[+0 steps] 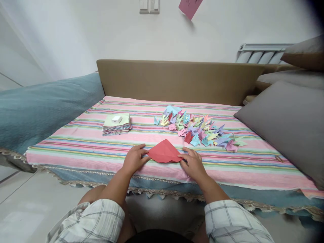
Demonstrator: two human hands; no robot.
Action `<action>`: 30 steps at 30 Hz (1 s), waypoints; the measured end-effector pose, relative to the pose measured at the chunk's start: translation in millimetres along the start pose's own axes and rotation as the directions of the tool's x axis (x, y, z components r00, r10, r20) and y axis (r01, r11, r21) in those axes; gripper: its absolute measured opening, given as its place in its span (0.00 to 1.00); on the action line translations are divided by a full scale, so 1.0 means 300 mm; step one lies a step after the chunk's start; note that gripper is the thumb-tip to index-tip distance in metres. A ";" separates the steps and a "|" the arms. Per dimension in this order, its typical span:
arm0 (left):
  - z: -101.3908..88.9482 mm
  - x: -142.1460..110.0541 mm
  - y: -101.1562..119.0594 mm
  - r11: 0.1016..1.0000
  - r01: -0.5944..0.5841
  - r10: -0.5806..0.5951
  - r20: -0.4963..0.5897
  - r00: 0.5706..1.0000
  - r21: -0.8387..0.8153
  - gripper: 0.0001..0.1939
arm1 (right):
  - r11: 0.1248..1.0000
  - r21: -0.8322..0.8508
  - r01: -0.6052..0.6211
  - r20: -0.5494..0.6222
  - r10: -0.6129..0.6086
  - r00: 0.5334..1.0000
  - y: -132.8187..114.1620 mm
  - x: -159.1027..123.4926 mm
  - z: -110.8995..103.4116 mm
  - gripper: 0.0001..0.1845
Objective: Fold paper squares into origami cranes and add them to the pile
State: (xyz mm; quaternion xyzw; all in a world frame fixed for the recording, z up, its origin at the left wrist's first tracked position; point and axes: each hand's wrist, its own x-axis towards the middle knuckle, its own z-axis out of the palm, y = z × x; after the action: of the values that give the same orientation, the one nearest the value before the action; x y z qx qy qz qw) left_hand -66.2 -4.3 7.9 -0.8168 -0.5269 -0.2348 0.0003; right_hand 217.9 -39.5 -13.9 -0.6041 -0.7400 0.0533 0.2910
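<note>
A red sheet of paper (165, 152), folded into a rough triangle with its point toward the backrest, is stretched between my two hands just over the striped cover. My left hand (135, 158) pinches its left corner between thumb and fingers. At the opposite corner, my right hand (193, 163) has its thumb and fingers closed on the paper. Beyond and to the right lies a heap of small folded paper cranes (197, 128) in many colours. To the left, a stack of square coloured paper (116, 125) carries a small white box-shaped object (116, 119) on top.
The striped cover (76, 141) lies over a sofa seat, with a brown backrest (174, 81) behind. A blue-covered armrest (50, 104) bounds the left side. Grey cushions (288, 125) are piled at the right. A small brown loop (278, 158) lies near them.
</note>
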 end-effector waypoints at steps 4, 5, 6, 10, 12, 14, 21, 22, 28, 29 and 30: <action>0.007 0.009 0.003 0.999 0.035 -0.036 -0.021 0.999 -0.023 0.12 | 0.999 0.023 -0.026 -0.010 0.026 1.000 -0.001 0.002 -0.006 0.10; 0.006 0.010 0.006 0.999 0.041 -0.041 -0.021 0.999 -0.027 0.11 | 0.999 0.025 -0.030 -0.012 0.031 0.999 -0.001 0.002 -0.007 0.10; 0.005 0.010 0.009 0.998 0.046 -0.047 -0.022 0.999 -0.030 0.11 | 0.999 0.026 -0.034 -0.016 0.034 0.999 0.000 0.003 -0.007 0.11; -0.001 0.011 0.023 0.997 0.059 -0.060 -0.040 0.997 -0.044 0.12 | 0.999 0.018 -0.050 -0.063 0.051 0.997 0.000 0.007 -0.002 0.13; -0.001 0.012 0.031 0.997 0.066 -0.068 -0.053 0.996 -0.044 0.12 | 0.998 -0.004 -0.070 -0.080 0.070 0.994 -0.003 0.012 0.003 0.14; 0.004 0.016 0.040 0.996 0.077 -0.080 -0.062 0.995 -0.036 0.12 | 0.994 -0.038 -0.104 -0.089 0.100 0.991 -0.009 0.018 0.007 0.14; 0.034 0.015 0.091 0.990 0.078 -0.053 -0.200 0.978 0.121 0.13 | 0.979 -0.151 -0.137 -0.135 0.117 0.984 -0.031 0.033 0.010 0.15; 0.038 0.012 0.103 0.986 0.026 0.008 -0.202 0.979 0.164 0.14 | 0.978 -0.159 -0.137 -0.134 0.116 0.984 -0.032 0.033 0.010 0.15; 0.076 -0.019 0.201 0.923 -0.336 0.347 -0.031 0.937 0.190 0.17 | 0.979 -0.167 -0.117 -0.153 0.091 0.984 -0.027 0.031 0.015 0.14; 0.084 -0.025 0.216 0.925 -0.337 0.345 -0.019 0.938 0.176 0.19 | 0.980 -0.166 -0.112 -0.155 0.086 0.984 -0.025 0.030 0.017 0.14; 0.091 -0.030 0.227 0.928 -0.334 0.339 -0.005 0.941 0.164 0.22 | 0.980 -0.166 -0.107 -0.156 0.081 0.984 -0.024 0.030 0.018 0.14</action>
State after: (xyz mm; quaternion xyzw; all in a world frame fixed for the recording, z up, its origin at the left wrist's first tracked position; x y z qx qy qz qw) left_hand 0.0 -35.5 -3.0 -0.8883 -0.3963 -0.2016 0.1152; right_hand 208.1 -31.7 -11.9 -0.6638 -0.6887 -0.0428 0.2886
